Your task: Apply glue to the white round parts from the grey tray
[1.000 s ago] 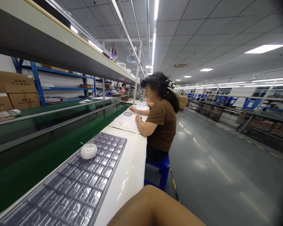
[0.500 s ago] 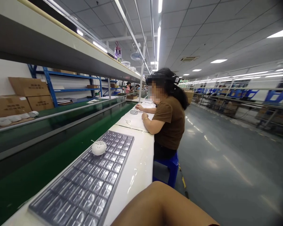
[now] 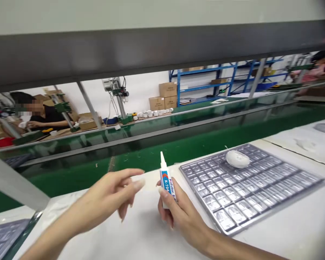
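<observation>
My right hand [image 3: 178,211] is closed around a glue tube [image 3: 165,180], white with a blue and red label. Its pointed white nozzle aims upward, away from me. To the left of the tube, my left hand [image 3: 112,193] hovers over the white table [image 3: 105,240] with fingers apart and nothing in them. On the right of the table lies a clear plastic tray [image 3: 233,198] divided into many small pockets. A round white part [image 3: 237,159] with slots on top rests on the tray's far side.
Beyond the table runs a green conveyor belt [image 3: 141,155]. A grey overhead shelf [image 3: 162,54] spans the view above. At left stands a metal post [image 3: 18,184]. A co-worker [image 3: 40,112] sits across the line. Cardboard boxes [image 3: 168,94] and white parts [image 3: 151,113] stand opposite.
The view has swung left from the neighbouring co-worker to the table before me. Both my hands now show, the right one holding the glue tube; neither was in view before.
</observation>
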`<act>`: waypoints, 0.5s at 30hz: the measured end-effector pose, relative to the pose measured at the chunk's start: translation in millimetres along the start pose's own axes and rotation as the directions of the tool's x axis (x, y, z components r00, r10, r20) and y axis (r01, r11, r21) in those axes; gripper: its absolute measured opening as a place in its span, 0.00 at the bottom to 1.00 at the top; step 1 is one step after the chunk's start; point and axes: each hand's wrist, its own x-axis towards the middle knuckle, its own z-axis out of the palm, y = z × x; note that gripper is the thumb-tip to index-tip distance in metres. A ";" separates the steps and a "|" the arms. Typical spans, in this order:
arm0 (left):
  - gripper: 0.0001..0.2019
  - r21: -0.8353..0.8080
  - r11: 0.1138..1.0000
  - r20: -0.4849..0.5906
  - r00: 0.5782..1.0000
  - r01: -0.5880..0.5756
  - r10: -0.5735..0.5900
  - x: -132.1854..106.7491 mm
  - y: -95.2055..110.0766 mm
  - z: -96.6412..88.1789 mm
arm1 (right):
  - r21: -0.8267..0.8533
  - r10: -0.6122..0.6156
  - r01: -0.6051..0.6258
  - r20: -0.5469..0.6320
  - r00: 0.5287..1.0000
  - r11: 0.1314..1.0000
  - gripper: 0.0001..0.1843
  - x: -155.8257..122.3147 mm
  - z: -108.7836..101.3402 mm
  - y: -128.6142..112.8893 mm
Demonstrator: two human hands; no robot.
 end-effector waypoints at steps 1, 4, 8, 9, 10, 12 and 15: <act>0.36 -0.040 0.999 0.051 0.998 0.026 -0.024 4.9 -0.3 2.9 | -0.002 0.002 -0.002 0.043 0.999 1.000 0.25 -1.6 1.0 -0.5; 0.33 -0.282 0.959 0.174 0.985 0.032 0.018 25.4 -4.4 23.5 | 0.004 0.026 -0.027 0.164 0.986 1.000 0.26 -3.4 2.6 -2.2; 0.24 -0.537 0.841 0.003 0.997 -0.065 0.079 34.7 -11.0 47.1 | 0.095 -0.019 0.011 0.088 0.996 0.995 0.29 1.0 -2.1 -13.4; 0.24 -0.574 0.814 -0.047 0.996 -0.093 0.081 33.9 -9.4 50.6 | 0.129 -0.057 0.054 0.016 0.998 0.990 0.30 2.2 -3.9 -18.7; 0.24 -0.608 0.786 -0.082 0.994 -0.112 0.078 33.1 -5.6 53.5 | 0.158 -0.100 0.109 -0.066 0.993 0.981 0.31 3.2 -5.6 -24.7; 0.24 -0.668 0.735 -0.092 0.993 -0.115 0.071 33.4 8.7 59.5 | 0.200 -0.186 0.227 -0.203 0.961 0.953 0.31 4.2 -8.4 -37.4; 0.24 -0.695 0.712 -0.009 0.992 -0.096 0.125 42.2 41.3 70.6 | 0.203 -0.295 0.362 -0.297 0.908 0.910 0.32 7.0 -14.1 -55.0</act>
